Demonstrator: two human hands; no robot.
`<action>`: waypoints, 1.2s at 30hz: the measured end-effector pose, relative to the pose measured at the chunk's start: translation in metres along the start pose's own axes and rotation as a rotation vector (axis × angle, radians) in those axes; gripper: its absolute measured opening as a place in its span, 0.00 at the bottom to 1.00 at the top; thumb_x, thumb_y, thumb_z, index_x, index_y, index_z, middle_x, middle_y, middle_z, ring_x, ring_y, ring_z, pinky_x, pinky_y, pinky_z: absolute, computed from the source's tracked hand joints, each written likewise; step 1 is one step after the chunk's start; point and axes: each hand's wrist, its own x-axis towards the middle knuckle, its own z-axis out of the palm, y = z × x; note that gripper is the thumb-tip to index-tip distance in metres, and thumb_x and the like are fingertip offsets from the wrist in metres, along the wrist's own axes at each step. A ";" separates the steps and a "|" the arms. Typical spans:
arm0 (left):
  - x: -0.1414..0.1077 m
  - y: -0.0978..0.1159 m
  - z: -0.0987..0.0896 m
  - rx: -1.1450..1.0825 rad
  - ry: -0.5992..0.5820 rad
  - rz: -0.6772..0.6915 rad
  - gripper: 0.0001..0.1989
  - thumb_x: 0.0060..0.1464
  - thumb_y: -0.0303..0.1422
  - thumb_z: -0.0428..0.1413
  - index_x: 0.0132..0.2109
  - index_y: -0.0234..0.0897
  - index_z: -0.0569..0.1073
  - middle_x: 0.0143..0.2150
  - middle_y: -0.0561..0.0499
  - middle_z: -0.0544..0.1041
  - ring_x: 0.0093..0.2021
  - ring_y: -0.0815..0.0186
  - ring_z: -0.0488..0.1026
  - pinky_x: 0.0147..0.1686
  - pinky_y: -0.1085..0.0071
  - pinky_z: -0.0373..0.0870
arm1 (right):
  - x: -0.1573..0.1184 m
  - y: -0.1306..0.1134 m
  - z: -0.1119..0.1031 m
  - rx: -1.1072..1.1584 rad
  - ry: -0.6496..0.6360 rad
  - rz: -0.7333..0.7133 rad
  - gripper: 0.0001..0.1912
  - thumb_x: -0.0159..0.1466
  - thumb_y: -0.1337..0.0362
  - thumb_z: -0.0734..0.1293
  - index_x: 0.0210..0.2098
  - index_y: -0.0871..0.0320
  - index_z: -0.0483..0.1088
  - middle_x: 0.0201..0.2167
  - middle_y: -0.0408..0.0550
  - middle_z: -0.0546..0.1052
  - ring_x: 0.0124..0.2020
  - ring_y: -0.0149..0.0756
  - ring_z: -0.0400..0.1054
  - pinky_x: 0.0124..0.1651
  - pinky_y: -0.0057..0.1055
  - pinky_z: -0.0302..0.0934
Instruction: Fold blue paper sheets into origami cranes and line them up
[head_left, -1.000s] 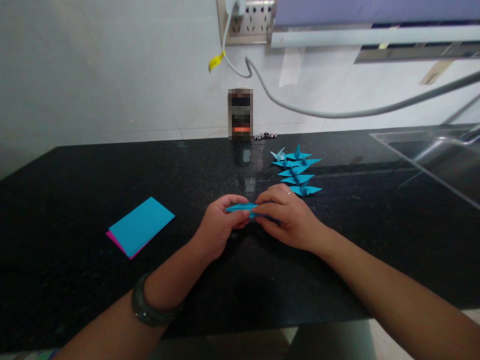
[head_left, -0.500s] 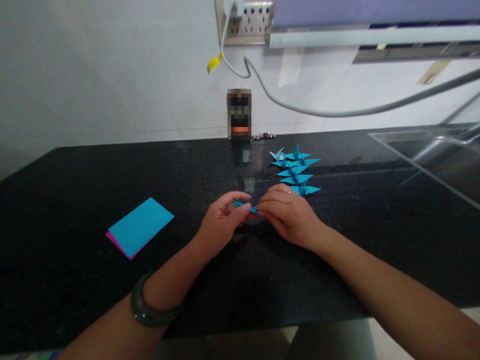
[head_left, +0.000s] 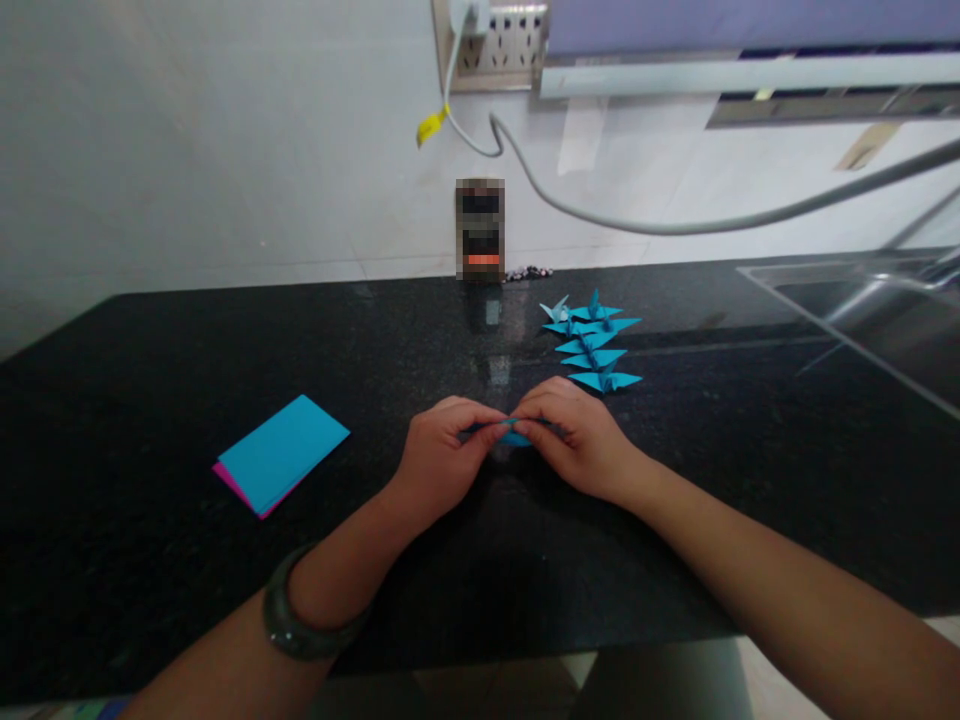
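Between my two hands is a small folded piece of blue paper (head_left: 515,438), mostly covered by fingers. My left hand (head_left: 450,445) pinches its left side between thumb and forefinger. The thumb and fingers of my right hand (head_left: 574,435) grip its right side, and the fingertips of both hands nearly meet. How the paper is folded cannot be made out. Just beyond my right hand, several blue origami cranes (head_left: 592,350) stand in a cluster on the dark counter, with one paler crane (head_left: 557,311) at the back left.
A stack of blue paper sheets (head_left: 285,450) with a pink edge showing lies to the left on the black counter (head_left: 150,400). A blurred-out upright object (head_left: 480,230) leans against the wall beside a beaded string (head_left: 529,273). At right is a sink (head_left: 885,310); a grey cable (head_left: 652,226) hangs above.
The fingers of my left hand have closed in, and the right hand has shifted its hold. The blue paper has turned, showing a broader face below the thumbs.
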 end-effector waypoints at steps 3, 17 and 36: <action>0.000 0.001 0.000 0.030 0.012 -0.005 0.03 0.49 0.28 0.57 0.31 0.36 0.76 0.29 0.51 0.78 0.31 0.66 0.73 0.33 0.71 0.68 | 0.000 0.000 0.000 0.043 0.019 0.040 0.02 0.60 0.69 0.63 0.33 0.58 0.67 0.30 0.48 0.72 0.34 0.34 0.65 0.38 0.33 0.59; -0.002 0.004 0.000 0.028 -0.073 -0.126 0.06 0.52 0.31 0.53 0.32 0.37 0.75 0.30 0.53 0.77 0.31 0.67 0.72 0.33 0.71 0.68 | 0.001 -0.011 0.003 -0.021 -0.034 0.172 0.06 0.61 0.70 0.60 0.27 0.59 0.64 0.25 0.46 0.68 0.29 0.33 0.61 0.33 0.30 0.56; 0.000 0.001 0.000 -0.295 -0.190 -0.356 0.07 0.50 0.34 0.54 0.33 0.35 0.72 0.28 0.53 0.74 0.29 0.68 0.69 0.31 0.72 0.66 | 0.002 -0.001 -0.004 0.131 0.039 -0.068 0.10 0.54 0.77 0.62 0.29 0.58 0.70 0.27 0.46 0.74 0.31 0.30 0.68 0.34 0.28 0.63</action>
